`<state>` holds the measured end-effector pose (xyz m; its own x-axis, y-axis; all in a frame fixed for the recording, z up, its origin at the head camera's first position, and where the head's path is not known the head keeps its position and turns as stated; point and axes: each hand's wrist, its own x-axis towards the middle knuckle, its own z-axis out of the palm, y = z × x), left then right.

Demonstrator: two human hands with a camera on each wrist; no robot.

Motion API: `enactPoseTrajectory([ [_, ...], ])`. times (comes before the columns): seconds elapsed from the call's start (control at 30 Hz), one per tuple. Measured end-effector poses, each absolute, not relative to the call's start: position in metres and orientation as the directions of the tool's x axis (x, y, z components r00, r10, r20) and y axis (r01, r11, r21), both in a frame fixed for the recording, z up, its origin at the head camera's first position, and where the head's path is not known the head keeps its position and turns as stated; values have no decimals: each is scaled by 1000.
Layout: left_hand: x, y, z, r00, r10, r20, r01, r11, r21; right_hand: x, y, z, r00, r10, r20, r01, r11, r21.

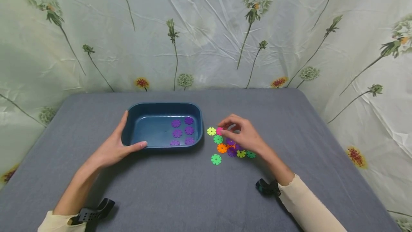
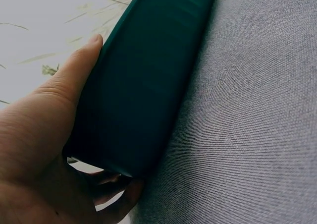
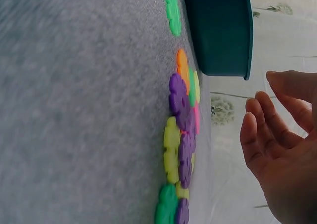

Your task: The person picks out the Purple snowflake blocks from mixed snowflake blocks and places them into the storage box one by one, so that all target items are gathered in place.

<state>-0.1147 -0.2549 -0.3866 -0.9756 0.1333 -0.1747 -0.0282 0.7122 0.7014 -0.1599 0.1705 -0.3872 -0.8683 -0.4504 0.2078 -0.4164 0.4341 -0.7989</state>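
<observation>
My left hand (image 1: 111, 149) grips the left end of a dark blue plastic tray (image 1: 149, 130), its thumb along the near rim. In the left wrist view the fingers wrap round the tray's end. Several purple notched discs (image 1: 177, 133) lie inside, toward the right end. Over a loose group of coloured discs on the table hovers my right hand (image 1: 244, 135), fingers loosely bent and nothing between them. Beneath and around it are a yellow disc (image 1: 211, 131), a pink disc (image 1: 219, 131), an orange disc (image 1: 222, 148) and purple discs (image 3: 181, 102); the hand partly hides the group.
A grey cloth (image 1: 180, 192) covers the table. One green disc (image 1: 216, 159) lies apart, nearer the front than the group. Behind the table hangs a pale curtain (image 1: 206, 46) printed with dandelions. Each wrist wears a black strap (image 1: 268, 187).
</observation>
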Motion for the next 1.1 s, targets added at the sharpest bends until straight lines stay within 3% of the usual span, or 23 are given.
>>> enactPoseTrajectory([
  [0.5,-114,-254,-386,-974,141,-180,-29,706,708,-156,202,-391,-872,-447,201,-422,476,-771],
  [1.1,-116,-256,-388,-972,156,-179,-14,715,699,-145,229,-401,-898,-433,85,-347,576,-740],
])
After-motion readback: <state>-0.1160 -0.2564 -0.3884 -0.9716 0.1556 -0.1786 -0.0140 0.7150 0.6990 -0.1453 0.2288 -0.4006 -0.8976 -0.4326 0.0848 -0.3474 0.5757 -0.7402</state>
